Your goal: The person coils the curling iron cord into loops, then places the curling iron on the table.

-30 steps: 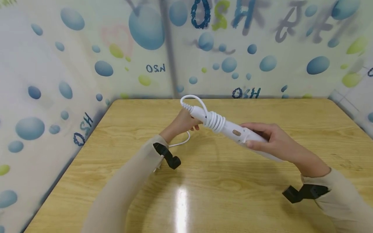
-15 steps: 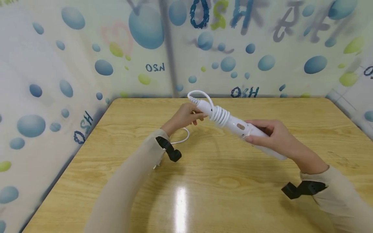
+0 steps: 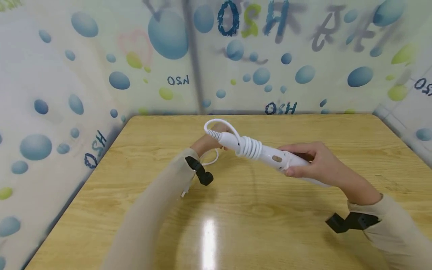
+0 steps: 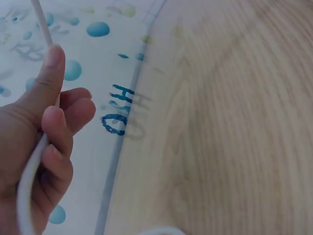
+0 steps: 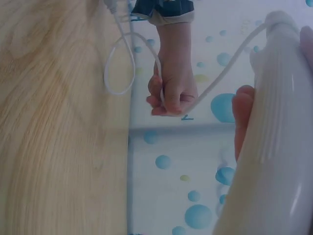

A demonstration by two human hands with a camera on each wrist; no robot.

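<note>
My right hand (image 3: 315, 165) grips a white hair straightener (image 3: 266, 154), thumb on the near side and fingers over the far side. It is held above the table, its cord end pointing left. Several turns of white cord (image 3: 251, 148) are wound round its body near that end, beside a gold-coloured button (image 3: 277, 159). My left hand (image 4: 36, 142) pinches the free cord (image 4: 30, 181) between thumb and curled fingers. In the head view this hand is partly hidden behind the straightener's cord end. The cord's loose tail hangs in a loop below it, with the plug (image 3: 184, 193) near the left forearm.
The wooden table (image 3: 263, 225) reaches back to a wall (image 3: 216, 67) printed with blue and green drops. Another wall (image 3: 50, 112) runs along the left side. Black wrist cameras (image 3: 204, 176) sit on both sleeves.
The straightener's cord end rose a little, then dipped and shifted left. My left hand came out from behind it and is now partly behind it again. My right hand keeps its grip.
</note>
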